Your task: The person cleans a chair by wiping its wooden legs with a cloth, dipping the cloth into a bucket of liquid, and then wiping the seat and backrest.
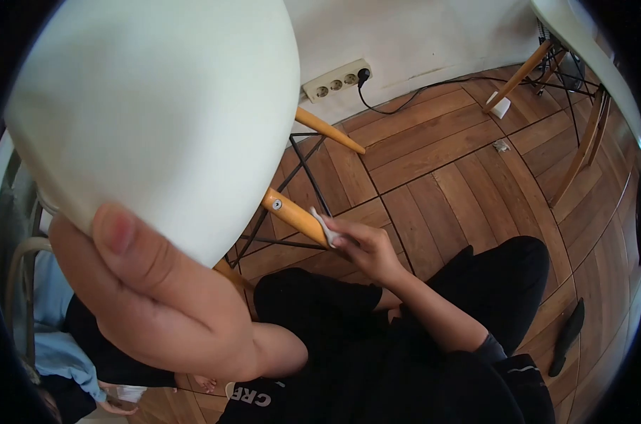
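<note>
A white chair with wooden legs fills the upper left, close to the camera. My left hand grips its seat edge, thumb on top and the other fingers hidden underneath. Lower down, my right hand pinches a white cloth against an orange-brown wooden chair leg. That leg has a round metal bolt head near its top. Black metal struts cross below the seat, and a second wooden leg points toward the wall.
By the wall lies a power strip with a black plug and cable. Another white chair stands at right. White scraps and a black slipper are on the wooden floor. At lower left, a person in blue holds something white.
</note>
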Motion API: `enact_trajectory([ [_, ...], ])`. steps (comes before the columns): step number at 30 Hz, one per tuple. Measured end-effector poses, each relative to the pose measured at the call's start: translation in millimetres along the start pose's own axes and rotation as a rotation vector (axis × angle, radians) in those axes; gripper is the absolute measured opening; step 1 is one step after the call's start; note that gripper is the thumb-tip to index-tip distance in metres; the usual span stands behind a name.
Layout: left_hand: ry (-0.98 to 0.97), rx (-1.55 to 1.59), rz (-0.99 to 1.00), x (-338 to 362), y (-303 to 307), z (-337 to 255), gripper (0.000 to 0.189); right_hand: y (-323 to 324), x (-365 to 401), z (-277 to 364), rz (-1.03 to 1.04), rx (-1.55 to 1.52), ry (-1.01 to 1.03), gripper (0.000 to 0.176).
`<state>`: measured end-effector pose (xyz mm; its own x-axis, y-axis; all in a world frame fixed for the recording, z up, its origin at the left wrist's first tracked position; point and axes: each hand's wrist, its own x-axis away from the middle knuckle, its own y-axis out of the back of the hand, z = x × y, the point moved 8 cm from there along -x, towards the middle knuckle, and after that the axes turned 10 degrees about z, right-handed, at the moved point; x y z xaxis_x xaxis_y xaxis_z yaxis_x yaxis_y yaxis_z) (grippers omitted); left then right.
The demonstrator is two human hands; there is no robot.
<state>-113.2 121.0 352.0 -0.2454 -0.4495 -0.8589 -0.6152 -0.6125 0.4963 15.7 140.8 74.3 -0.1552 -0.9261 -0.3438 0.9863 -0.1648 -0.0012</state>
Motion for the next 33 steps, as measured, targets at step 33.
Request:
enact_trajectory([
  [33, 0.095, -0.120, -0.193, 10.4, 8.6, 13.6, 0.047, 2.3, -28.9, -79.7, -0.137, -0.322, -0.211, 0.016],
])
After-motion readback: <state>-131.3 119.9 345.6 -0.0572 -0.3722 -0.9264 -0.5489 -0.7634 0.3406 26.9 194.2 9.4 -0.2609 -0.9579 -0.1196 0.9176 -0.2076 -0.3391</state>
